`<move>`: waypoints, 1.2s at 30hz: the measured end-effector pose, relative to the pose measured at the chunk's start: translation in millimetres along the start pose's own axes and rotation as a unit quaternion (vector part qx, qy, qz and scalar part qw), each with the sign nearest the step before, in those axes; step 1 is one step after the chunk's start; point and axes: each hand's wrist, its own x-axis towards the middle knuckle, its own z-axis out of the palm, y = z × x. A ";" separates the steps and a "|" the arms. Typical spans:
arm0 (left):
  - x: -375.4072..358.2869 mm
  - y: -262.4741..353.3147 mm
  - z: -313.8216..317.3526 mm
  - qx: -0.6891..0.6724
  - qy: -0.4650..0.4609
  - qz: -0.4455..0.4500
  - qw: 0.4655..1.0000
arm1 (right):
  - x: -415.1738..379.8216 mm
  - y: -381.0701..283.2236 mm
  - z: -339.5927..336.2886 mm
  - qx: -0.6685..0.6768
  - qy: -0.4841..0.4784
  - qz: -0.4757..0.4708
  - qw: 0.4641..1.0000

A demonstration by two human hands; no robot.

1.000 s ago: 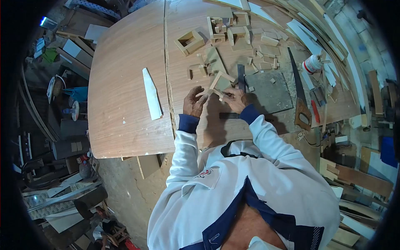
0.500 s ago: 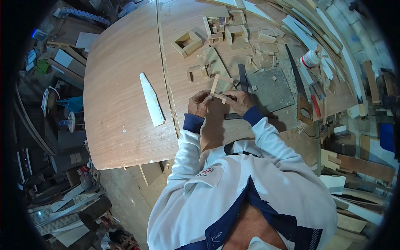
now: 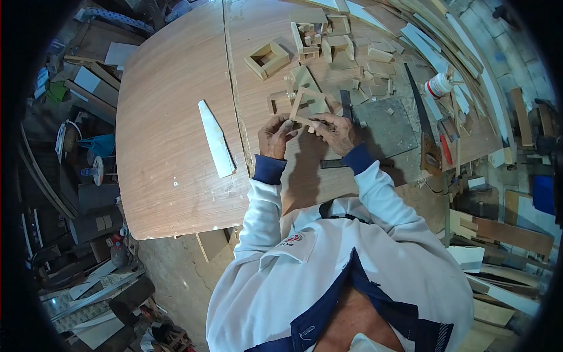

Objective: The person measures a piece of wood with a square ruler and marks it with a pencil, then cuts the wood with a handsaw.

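Observation:
Between both hands, above the table, is a small wooden frame (image 3: 297, 104) made of thin strips, tilted up with its opening showing. My left hand (image 3: 275, 136) pinches the frame's near left corner. On the other side, my right hand (image 3: 337, 134) grips the near strip around its right end, and the fingers hide part of that end. A flat wooden piece (image 3: 304, 79) lies just beyond the frame. Close to my right hand are a dark metal strip (image 3: 346, 104) and a dark grey board (image 3: 387, 126).
An open wooden box (image 3: 267, 60) and several small wooden assemblies (image 3: 306, 41) stand farther back. A handsaw (image 3: 431, 154), a red-handled tool (image 3: 446, 149) and a white bottle (image 3: 437, 86) lie or stand at right. A white tapered piece (image 3: 216, 139) rests at left. Long strips (image 3: 463, 41) line the back right.
The frame has been tilted so that more of its opening faces the camera. My left hand has shifted slightly left and my fingers have spread a little around the strips.

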 end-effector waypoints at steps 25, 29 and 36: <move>117.6 38.5 -55.8 0.055 -0.013 -0.049 0.997 | 58.1 -5.1 4.9 0.118 0.084 0.050 0.988; 125.4 44.2 -57.8 0.065 -0.045 -0.078 0.994 | 53.5 -5.8 12.2 0.132 0.090 0.058 0.985; 148.6 57.7 -59.2 0.110 -0.109 -0.123 0.980 | 43.0 4.2 33.1 0.249 0.067 0.028 0.966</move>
